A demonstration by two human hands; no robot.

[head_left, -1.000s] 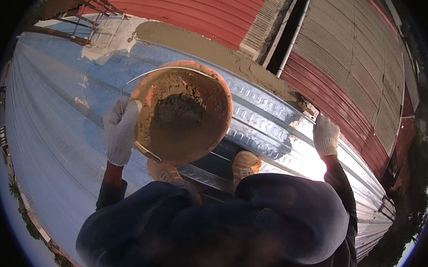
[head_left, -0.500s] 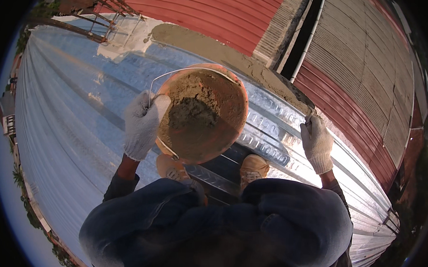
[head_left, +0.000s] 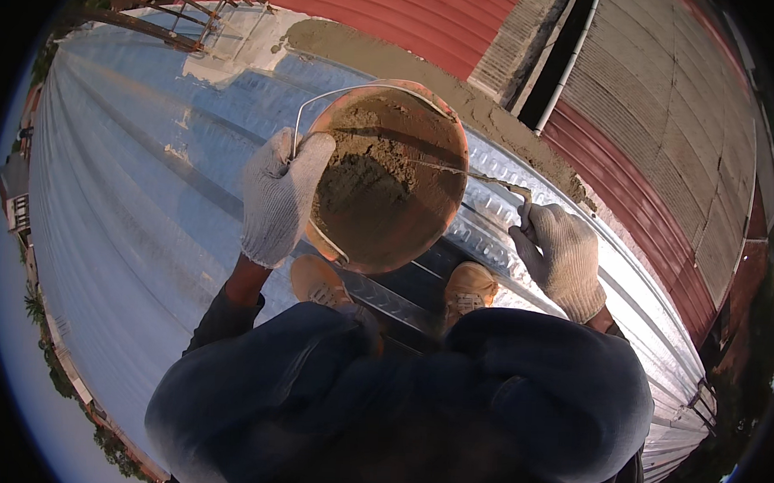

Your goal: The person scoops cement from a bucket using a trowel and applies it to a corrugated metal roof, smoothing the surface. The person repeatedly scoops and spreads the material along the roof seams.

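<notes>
An orange bucket (head_left: pixel 439 196) tilts toward me, with brownish-grey wet mortar (head_left: pixel 364 176) inside and a thin wire handle. My left hand (head_left: pixel 283 201), in a white knitted glove, is closed on the bucket's left rim beside the wire handle. My right hand (head_left: pixel 566 256), gloved the same way, grips a trowel (head_left: pixel 498 181) to the right of the bucket. The trowel's thin blade is seen nearly edge-on and reaches over the right rim into the bucket, above the mortar. Its grip is hidden in my fist.
Under me lies a ribbed metal roof (head_left: pixel 140 170). A band of spread mortar (head_left: pixel 386 64) runs along its upper edge, by red roofing sheets (head_left: pixel 397 9). Rusty rebar (head_left: pixel 211 18) juts out at the far left. My shoes (head_left: pixel 470 286) stand just below the bucket.
My right hand has brought the trowel left from the mortar band, its blade now over the bucket. In the picture, bucket and left hand sit slightly higher and farther right.
</notes>
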